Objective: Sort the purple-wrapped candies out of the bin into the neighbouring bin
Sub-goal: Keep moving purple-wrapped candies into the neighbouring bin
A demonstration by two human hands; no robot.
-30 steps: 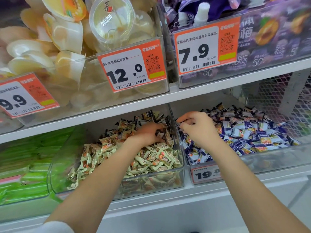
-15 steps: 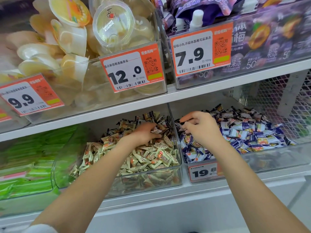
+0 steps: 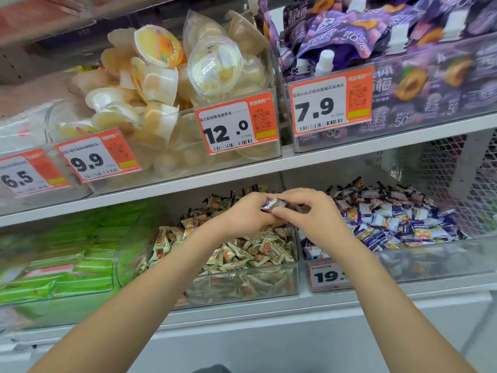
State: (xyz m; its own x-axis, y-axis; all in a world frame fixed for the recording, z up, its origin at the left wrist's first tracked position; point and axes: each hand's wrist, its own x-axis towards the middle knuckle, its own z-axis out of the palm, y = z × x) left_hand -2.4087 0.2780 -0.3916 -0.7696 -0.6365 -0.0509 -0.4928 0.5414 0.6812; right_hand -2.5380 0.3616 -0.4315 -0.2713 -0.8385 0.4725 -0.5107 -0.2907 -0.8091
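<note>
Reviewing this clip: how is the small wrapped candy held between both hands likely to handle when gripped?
The candy is probably light: fingertips of the left hand and right hand alone hold it. Its glossy wrapper looks slippery, so it may slide in a loose pinch. The flat wrapper ends likely crumple easily, and it seems unlikely to roll.

Jelly cups (image 3: 161, 84) and purple drink pouches (image 3: 376, 30) fill clear bins on the upper shelf (image 3: 349, 154), behind orange price tags (image 3: 236, 129). Green packets (image 3: 67, 265), blurred and possibly snack bars, sit lower left.
</note>
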